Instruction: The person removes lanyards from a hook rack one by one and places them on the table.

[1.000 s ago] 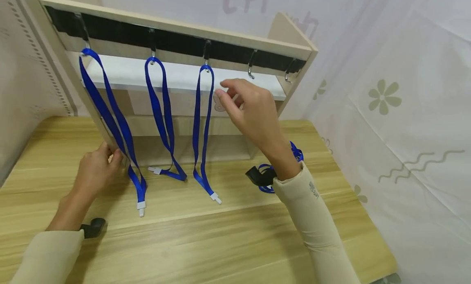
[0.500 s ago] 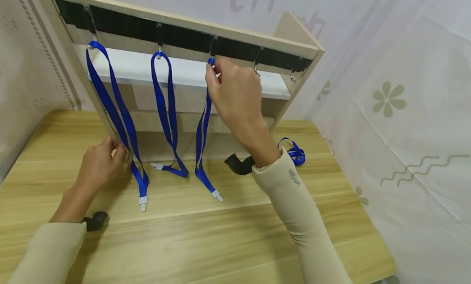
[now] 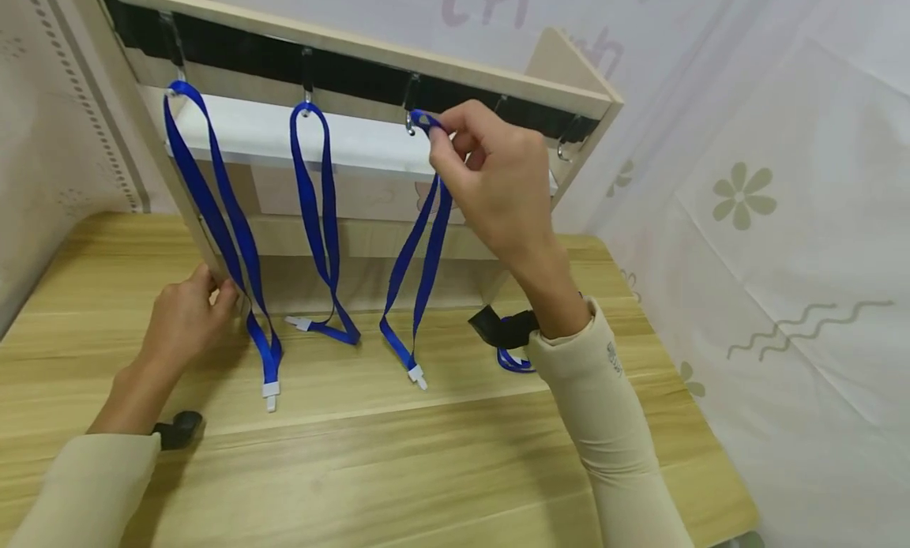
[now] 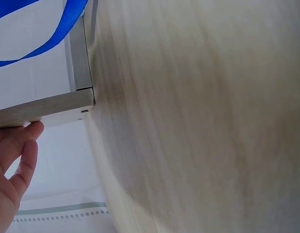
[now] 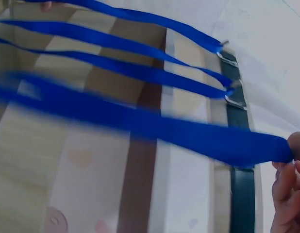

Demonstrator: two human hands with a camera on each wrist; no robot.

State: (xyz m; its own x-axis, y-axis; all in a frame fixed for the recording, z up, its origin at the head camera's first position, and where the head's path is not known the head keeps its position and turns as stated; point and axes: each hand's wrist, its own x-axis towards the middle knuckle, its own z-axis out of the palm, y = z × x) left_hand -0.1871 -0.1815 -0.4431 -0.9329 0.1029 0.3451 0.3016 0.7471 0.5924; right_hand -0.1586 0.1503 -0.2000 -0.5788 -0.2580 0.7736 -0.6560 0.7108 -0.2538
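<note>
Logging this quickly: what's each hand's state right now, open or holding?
Left hand: closed, gripping the shelf's side panel.
Right hand: closed, pinching a blue lanyard.

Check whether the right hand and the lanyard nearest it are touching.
Touching. The head view shows it: the right hand pinches the lanyard near its top loop, between thumb and fingers.

PLACE: indoors, type unclear | flower-printed wall covering [image 3: 796,240] | wood-grain table [image 3: 341,469] | hook rack [image 3: 362,238]
</note>
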